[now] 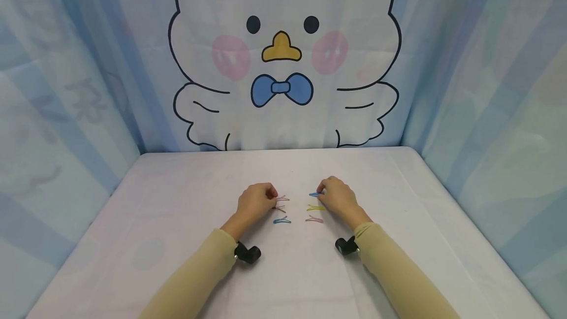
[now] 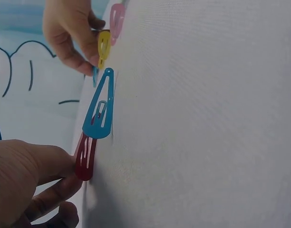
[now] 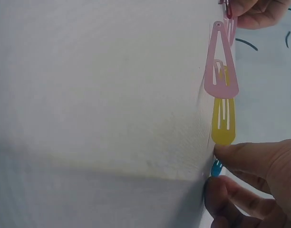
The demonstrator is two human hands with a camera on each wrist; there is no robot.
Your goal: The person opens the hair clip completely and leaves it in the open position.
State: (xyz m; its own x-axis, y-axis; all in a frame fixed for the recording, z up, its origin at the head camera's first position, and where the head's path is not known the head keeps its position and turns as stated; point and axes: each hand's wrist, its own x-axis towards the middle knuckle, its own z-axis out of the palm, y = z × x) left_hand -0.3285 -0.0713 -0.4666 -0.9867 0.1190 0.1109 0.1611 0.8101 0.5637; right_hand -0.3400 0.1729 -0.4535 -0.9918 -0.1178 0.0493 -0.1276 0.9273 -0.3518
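Note:
Snap hair clips lie in two short columns on the white table, each with its arm lifted. At the far end of the left column, my left hand (image 1: 257,203) pinches the end of a pink hair clip (image 1: 283,199). Nearer lie a dark red clip (image 2: 84,164), beside the left fingers, and a blue clip (image 1: 282,220). My right hand (image 1: 338,197) pinches a small blue hair clip (image 3: 216,167) between thumb and forefinger at the far end of the right column. Closer are a yellow clip (image 3: 223,123) and another pink clip (image 3: 221,89). In the left wrist view the left-hand pink clip is hidden.
The white cloth-covered table (image 1: 177,186) runs up to a curtain (image 1: 283,122) printed with a cartoon bird. More curtains hang at both sides. A black wrist camera (image 1: 248,253) sits on the left wrist, another camera (image 1: 346,246) on the right.

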